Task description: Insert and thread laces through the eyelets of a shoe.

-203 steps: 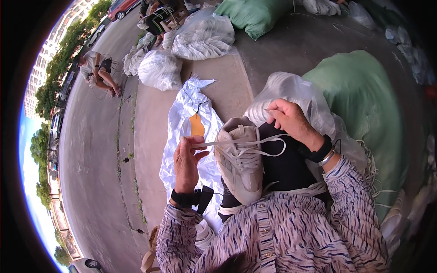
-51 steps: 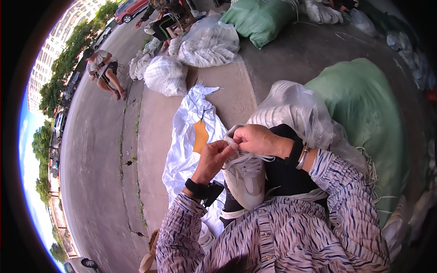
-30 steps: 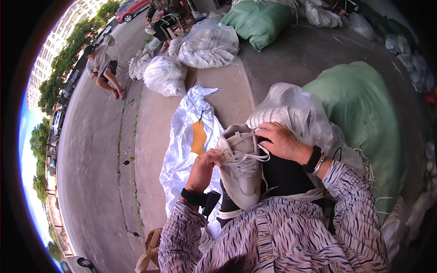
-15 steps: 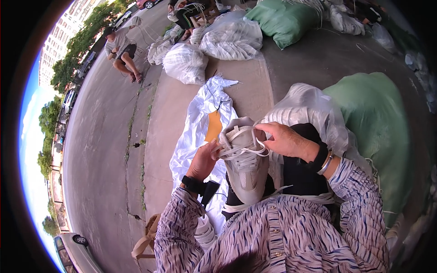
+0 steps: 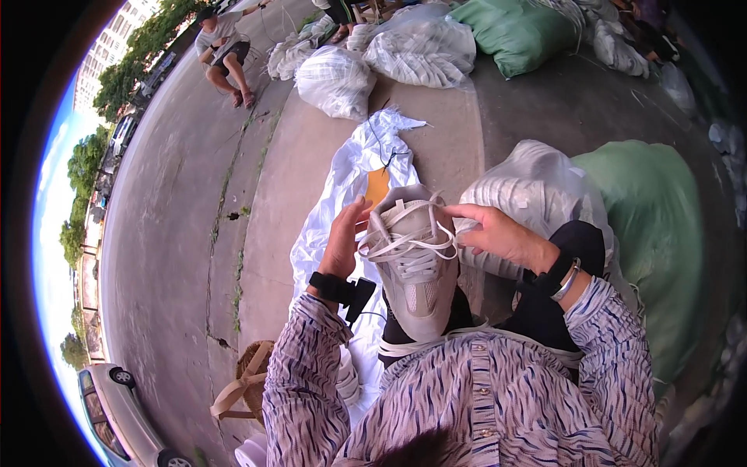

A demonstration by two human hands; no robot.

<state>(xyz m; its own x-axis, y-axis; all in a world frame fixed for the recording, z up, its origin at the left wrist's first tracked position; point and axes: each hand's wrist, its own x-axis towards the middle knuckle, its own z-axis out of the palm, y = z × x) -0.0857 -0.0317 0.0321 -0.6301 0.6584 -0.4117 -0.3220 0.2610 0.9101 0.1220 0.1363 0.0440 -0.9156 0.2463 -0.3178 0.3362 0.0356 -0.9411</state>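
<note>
A pale grey-beige sneaker (image 5: 420, 296) rests on my dark-clad lap, its toe toward me and its collar away. White shoelaces (image 5: 408, 247) lie in loose loops across its tongue and lower eyelets. On the left of the shoe, my left hand (image 5: 344, 240) is open, fingers raised close to the collar and partly overlapping one another. My right hand (image 5: 502, 236) is at the other side, index finger stretched toward the shoe's upper edge near the laces; it is open and grips no lace that I can see.
A white sheet (image 5: 323, 237) with an orange piece (image 5: 377, 184) lies ahead. Stuffed clear bags (image 5: 537, 183) and a green sack (image 5: 650, 210) stand at my right. Farther off are more bags (image 5: 334, 82) and a seated person (image 5: 224, 56). A woven basket (image 5: 253, 381) sits at lower left.
Both hands have let go of the laces, which now lie looped on the shoe. My left hand has risen beside the collar, and the right has drawn back slightly to the right.
</note>
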